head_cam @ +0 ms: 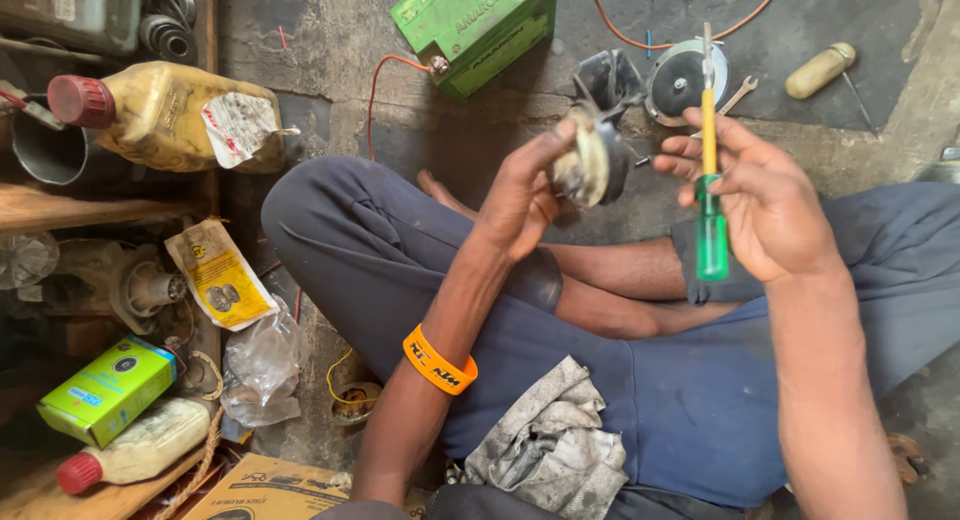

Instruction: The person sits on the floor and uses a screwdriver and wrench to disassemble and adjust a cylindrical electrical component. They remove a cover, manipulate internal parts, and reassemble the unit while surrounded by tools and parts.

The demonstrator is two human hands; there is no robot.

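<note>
My left hand point(522, 195) holds up a round, dirty metal part point(592, 163) with a black rim, gripped at its left edge. My right hand point(752, 190) is just right of it and grips a screwdriver point(709, 170) with a yellow shaft and green handle, tip pointing up. The fingers of my right hand nearly touch the round part. An orange wristband point(438, 361) sits on my left forearm. I sit cross-legged in dark blue trousers on a concrete floor.
A green battery point(475, 22) with orange wires lies ahead, beside a round horn-like part point(683, 80), a spanner point(738, 95) and a cream handle point(820, 70). A yellow oil jug point(170, 115), boxes and bottles crowd the left. A grey rag point(550, 440) lies on my lap.
</note>
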